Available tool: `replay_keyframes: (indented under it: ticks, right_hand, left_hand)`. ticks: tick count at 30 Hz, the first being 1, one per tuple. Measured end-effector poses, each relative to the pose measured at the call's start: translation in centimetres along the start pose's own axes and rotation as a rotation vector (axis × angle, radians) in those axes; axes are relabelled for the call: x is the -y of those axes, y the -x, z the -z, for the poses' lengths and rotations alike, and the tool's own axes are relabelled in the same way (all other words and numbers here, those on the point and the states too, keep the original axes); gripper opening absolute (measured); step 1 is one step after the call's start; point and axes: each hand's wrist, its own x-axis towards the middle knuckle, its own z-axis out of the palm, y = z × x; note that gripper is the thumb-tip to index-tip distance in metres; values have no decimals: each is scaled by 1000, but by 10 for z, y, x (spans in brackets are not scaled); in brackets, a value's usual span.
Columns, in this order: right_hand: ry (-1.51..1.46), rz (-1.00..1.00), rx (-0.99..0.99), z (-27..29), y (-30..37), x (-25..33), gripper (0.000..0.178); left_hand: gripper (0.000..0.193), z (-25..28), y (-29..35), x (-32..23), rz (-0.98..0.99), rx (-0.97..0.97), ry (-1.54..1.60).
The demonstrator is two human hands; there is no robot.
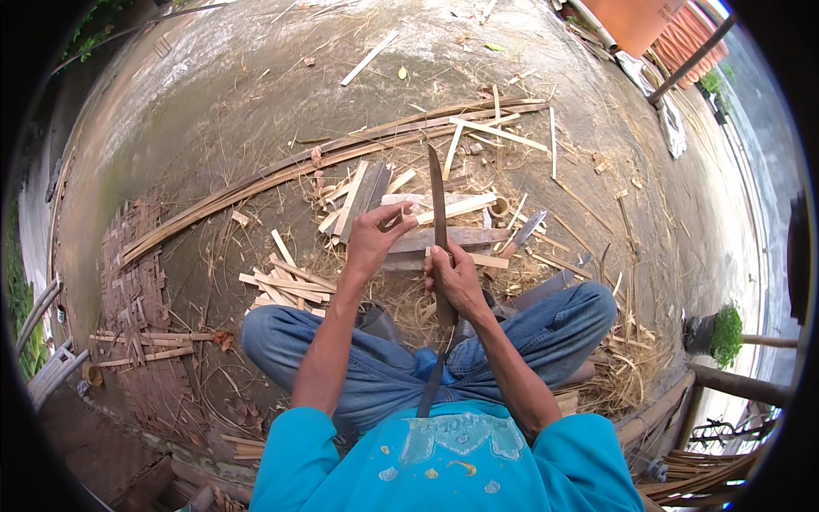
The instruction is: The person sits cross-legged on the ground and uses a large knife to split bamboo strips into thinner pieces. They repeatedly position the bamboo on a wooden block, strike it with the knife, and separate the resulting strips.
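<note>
My right hand (454,275) is closed round a long dark knife (438,192), which stands nearly upright over my lap. Its narrow end points away from me, and its broader end shows below the fingers. A pale bamboo strip (473,258) juts out to the right of this hand; whether the fingers also hold it I cannot tell. My left hand (377,241) is left of the blade, thumb and fingers pinched at the end of another pale bamboo strip (465,207). That strip passes behind the blade. Below both hands lies a flat grey-brown piece of wood (456,238).
Cut strips (290,283) are heaped by my left knee. Long bamboo lengths (281,166) stretch across the ground beyond my hands. Another blade (527,229) lies to the right, among shavings (627,375). A woven mat (136,290) is at left, a potted plant (725,335) at right.
</note>
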Motion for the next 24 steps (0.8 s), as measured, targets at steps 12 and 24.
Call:
replay_keyframes:
  ticks: [12,24]
  right_hand:
    - [100,-40,99,-15,-1,35,54]
    - [104,-14,92,-20,-6,38,55]
  left_hand:
    - [38,-16,9,0,3,-127,4]
    - [35,-14,6,5,23,-120,12]
